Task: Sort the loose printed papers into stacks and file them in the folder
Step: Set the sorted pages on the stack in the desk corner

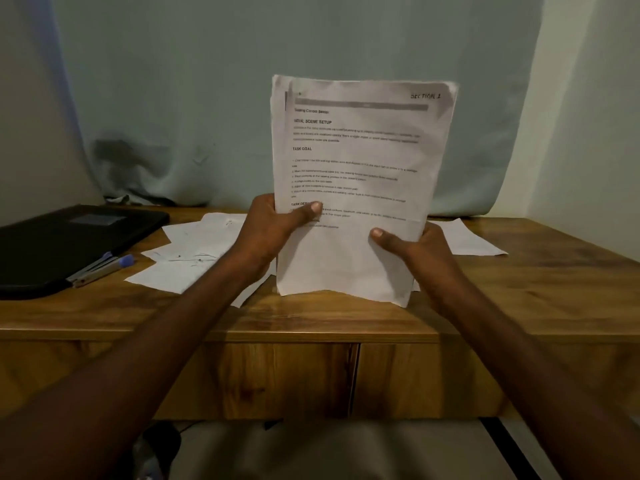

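From the head camera I see my left hand (273,223) and my right hand (412,245) holding a stack of white printed papers (356,188) upright in the middle, its lower edge resting on the brown wooden desk (519,292). Each hand grips one lower side of the stack, thumb pressed on the front page and the other fingers hidden behind.

The stack blocks my view of the far middle of the desk. On the left lie several loose white sheets (187,251), overlapping each other, partly behind my left hand. One more white sheet (467,240) lies on the right, just behind my right hand.

At the far left lies a closed black folder (69,244) with a grey label that I cannot read. A silver pen with a blue cap (100,268) rests on its near right edge.

On the front page I read "SECTION 1" at the top right and the headings "INITIAL SCENE SETUP" and "TASK GOAL"; the small text is too blurred.
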`<state>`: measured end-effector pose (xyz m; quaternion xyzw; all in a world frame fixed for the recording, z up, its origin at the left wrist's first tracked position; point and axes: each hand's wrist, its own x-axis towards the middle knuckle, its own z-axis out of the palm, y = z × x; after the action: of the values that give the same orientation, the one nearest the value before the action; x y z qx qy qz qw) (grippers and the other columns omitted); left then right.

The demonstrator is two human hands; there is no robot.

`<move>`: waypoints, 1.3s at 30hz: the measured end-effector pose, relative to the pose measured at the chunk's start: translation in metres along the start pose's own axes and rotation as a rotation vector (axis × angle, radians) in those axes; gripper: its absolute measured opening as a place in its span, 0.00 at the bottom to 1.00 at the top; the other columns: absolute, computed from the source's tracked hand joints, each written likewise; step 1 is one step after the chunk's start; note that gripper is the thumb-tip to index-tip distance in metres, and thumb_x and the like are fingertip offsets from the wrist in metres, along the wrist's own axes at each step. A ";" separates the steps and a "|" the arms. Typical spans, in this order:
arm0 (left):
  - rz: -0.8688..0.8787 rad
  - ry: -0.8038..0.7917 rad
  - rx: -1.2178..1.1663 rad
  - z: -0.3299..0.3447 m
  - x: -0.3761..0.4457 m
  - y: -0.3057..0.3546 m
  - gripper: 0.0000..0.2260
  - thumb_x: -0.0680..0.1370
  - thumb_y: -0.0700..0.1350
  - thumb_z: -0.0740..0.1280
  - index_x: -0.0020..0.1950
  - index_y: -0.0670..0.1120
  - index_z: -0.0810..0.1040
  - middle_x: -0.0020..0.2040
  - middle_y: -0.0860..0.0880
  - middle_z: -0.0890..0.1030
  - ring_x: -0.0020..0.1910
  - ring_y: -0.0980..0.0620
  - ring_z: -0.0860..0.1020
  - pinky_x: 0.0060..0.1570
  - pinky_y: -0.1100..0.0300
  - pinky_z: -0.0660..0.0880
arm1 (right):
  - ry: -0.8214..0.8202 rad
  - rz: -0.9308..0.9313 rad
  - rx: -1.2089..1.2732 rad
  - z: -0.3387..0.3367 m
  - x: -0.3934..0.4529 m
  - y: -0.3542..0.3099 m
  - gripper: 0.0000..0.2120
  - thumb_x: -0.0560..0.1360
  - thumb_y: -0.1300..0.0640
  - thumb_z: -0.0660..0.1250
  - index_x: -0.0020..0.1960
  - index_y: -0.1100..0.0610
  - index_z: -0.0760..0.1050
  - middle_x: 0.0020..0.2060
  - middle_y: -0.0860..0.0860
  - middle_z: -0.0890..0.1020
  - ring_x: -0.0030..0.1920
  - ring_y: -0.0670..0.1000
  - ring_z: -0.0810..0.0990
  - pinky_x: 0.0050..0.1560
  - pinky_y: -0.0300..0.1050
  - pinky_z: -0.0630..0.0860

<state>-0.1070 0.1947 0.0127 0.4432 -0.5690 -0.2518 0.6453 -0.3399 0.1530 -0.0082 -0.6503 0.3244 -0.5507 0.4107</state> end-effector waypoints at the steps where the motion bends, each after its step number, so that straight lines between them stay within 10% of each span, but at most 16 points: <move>1: -0.006 0.005 0.008 0.001 -0.002 -0.005 0.09 0.77 0.46 0.75 0.55 0.56 0.83 0.54 0.54 0.87 0.51 0.53 0.86 0.52 0.54 0.82 | 0.008 0.012 0.006 0.000 -0.004 0.004 0.20 0.75 0.54 0.75 0.66 0.52 0.79 0.56 0.45 0.85 0.50 0.45 0.86 0.45 0.37 0.82; 11: -0.182 0.144 -0.204 0.035 0.021 -0.021 0.15 0.77 0.39 0.75 0.63 0.46 0.81 0.52 0.53 0.86 0.50 0.53 0.85 0.47 0.60 0.82 | 0.058 0.229 0.068 -0.035 0.007 0.007 0.18 0.72 0.56 0.78 0.61 0.55 0.81 0.53 0.51 0.87 0.51 0.51 0.86 0.43 0.43 0.83; 19: -0.424 0.156 -0.425 0.116 0.066 -0.038 0.22 0.75 0.39 0.78 0.67 0.43 0.78 0.60 0.47 0.84 0.57 0.43 0.83 0.59 0.44 0.80 | 0.176 0.383 0.814 -0.082 0.020 0.015 0.19 0.76 0.62 0.74 0.65 0.60 0.77 0.58 0.58 0.85 0.59 0.58 0.85 0.60 0.58 0.81; 26: -0.521 -0.020 -0.494 0.242 0.105 -0.047 0.16 0.76 0.37 0.76 0.63 0.43 0.81 0.58 0.44 0.85 0.55 0.40 0.84 0.57 0.40 0.81 | 0.422 0.392 0.612 -0.160 0.045 0.022 0.17 0.76 0.64 0.73 0.64 0.57 0.77 0.56 0.56 0.86 0.54 0.55 0.85 0.44 0.52 0.85; 32: -0.526 -0.231 -0.543 0.337 0.121 -0.057 0.14 0.78 0.45 0.75 0.62 0.43 0.82 0.58 0.43 0.85 0.55 0.41 0.85 0.57 0.41 0.81 | 0.655 0.406 0.552 -0.243 0.058 0.039 0.11 0.77 0.65 0.72 0.59 0.59 0.77 0.56 0.58 0.84 0.53 0.57 0.84 0.52 0.55 0.84; 35: -0.332 -0.278 -0.212 0.367 0.124 -0.075 0.20 0.82 0.61 0.64 0.57 0.47 0.83 0.52 0.48 0.87 0.51 0.46 0.85 0.54 0.49 0.82 | 0.802 0.445 0.499 -0.283 0.066 0.050 0.17 0.76 0.66 0.72 0.63 0.58 0.75 0.56 0.57 0.83 0.52 0.59 0.85 0.44 0.56 0.86; 39: 0.058 -0.322 0.855 0.382 0.132 -0.120 0.18 0.82 0.60 0.64 0.64 0.48 0.79 0.62 0.48 0.81 0.62 0.46 0.78 0.63 0.49 0.73 | 0.933 0.467 0.378 -0.319 0.085 0.064 0.14 0.77 0.63 0.71 0.61 0.59 0.72 0.52 0.55 0.79 0.47 0.55 0.81 0.43 0.53 0.84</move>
<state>-0.4211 -0.0813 -0.0387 0.6089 -0.7271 -0.0415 0.3145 -0.6362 -0.0067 -0.0085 -0.1632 0.5031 -0.7232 0.4441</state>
